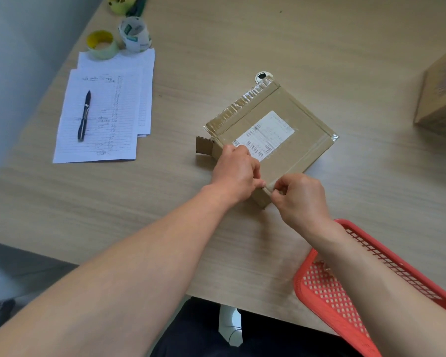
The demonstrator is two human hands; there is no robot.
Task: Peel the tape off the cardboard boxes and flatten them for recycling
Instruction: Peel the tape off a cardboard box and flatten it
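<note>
The desk (242, 42) takes up most of the view, pale wood grain. At its near right edge sits a red basket (327, 287), with what looks like a scrap of clear film in it. A 2nd box (440, 91) stands well apart at the far right, untouched.

The box (273, 127) in hand lies flat mid-desk, label (265, 135) up, clear tape (250, 99) wrinkled along its far edge and 1 small flap open at the left end. Papers (101, 117) with a pen (84, 115) lie far left, 2 tape rolls (119, 39) beyond them.

The left hand (236, 171) grips the box's near edge, fingers curled over it, steadying it. The right hand (300, 195) pinches at the near corner, apparently on a tape end (278, 191); the film is too clear to confirm.

Likely risks: thin tape may tear into slivers if pulled steeply or fast, leaving strips behind. A hard tug could strip the cardboard's face layer. If the left hand eases off, the light box may slide toward the basket.
</note>
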